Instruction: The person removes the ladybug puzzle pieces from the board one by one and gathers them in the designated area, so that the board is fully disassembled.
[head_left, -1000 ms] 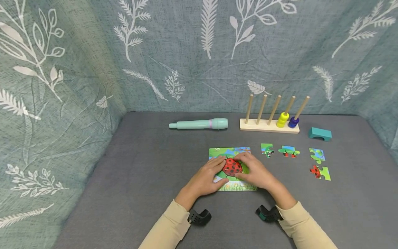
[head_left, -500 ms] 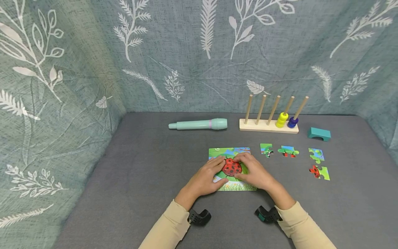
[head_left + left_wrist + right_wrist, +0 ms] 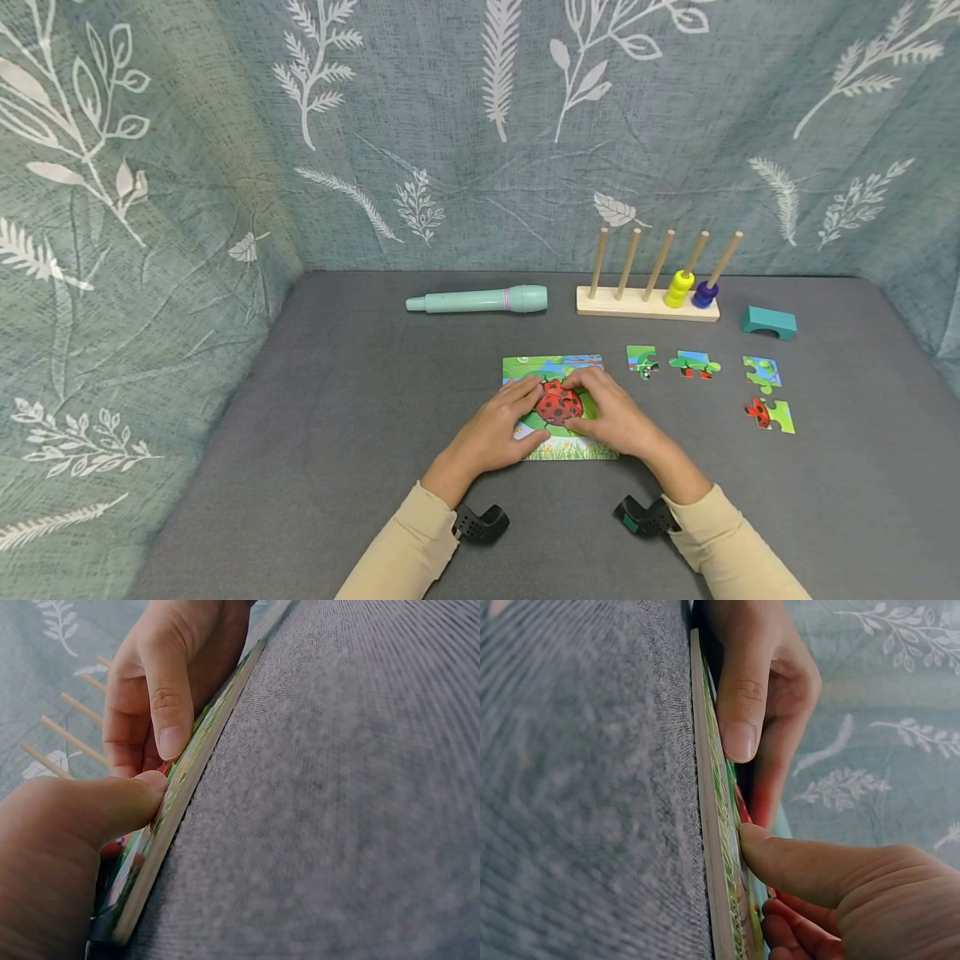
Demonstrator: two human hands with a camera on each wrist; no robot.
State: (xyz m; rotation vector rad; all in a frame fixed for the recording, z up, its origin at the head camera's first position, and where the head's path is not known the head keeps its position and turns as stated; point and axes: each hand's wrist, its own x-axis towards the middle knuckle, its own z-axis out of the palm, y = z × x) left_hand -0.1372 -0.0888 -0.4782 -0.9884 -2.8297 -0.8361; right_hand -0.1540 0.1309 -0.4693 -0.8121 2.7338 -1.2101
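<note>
A ladybug puzzle [image 3: 570, 448] lies on the grey tabletop, its thick board edge showing in both wrist views. The red, black-spotted ladybug [image 3: 559, 403] at its centre shows between the two hands. My left hand [image 3: 491, 425] rests on the puzzle's left side, fingers extended toward the ladybug and thumb near the lower part. From the other side, my right hand [image 3: 618, 417] touches the picture with thumb and fingertips spread at the ladybug's right edge. In the right wrist view the right thumb [image 3: 802, 859] presses on the puzzle surface. The palms hide the board's side parts.
Loose puzzle pieces lie to the right, among them a green and blue piece [image 3: 695, 364] and one with red [image 3: 770, 414]. Behind stand a wooden peg stacker [image 3: 645, 303] with yellow and blue beads, a mint toy microphone [image 3: 476, 300] and a teal arch block [image 3: 769, 322].
</note>
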